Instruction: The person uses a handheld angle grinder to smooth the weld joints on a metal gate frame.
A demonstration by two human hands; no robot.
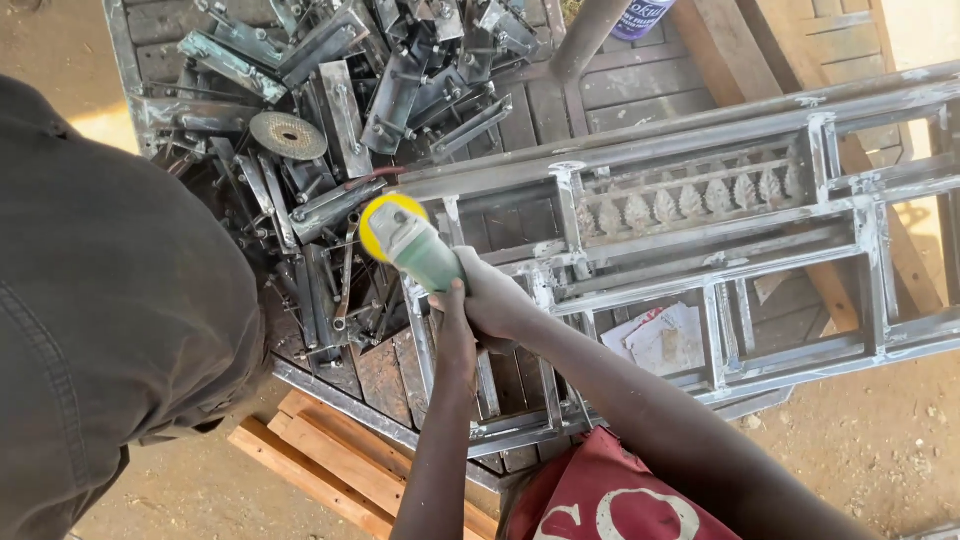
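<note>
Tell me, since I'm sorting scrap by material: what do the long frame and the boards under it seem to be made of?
The frame looks like welded steel bar, bare and grey with pale ground patches at its joints. The boards look like unfinished wood, orange-brown with visible grain. The right hand holds a green grinder at the frame.

Green grinder (425, 255) with yellow disc (380, 215); grey metal frame (700, 235); red cloth (600, 495).
</note>
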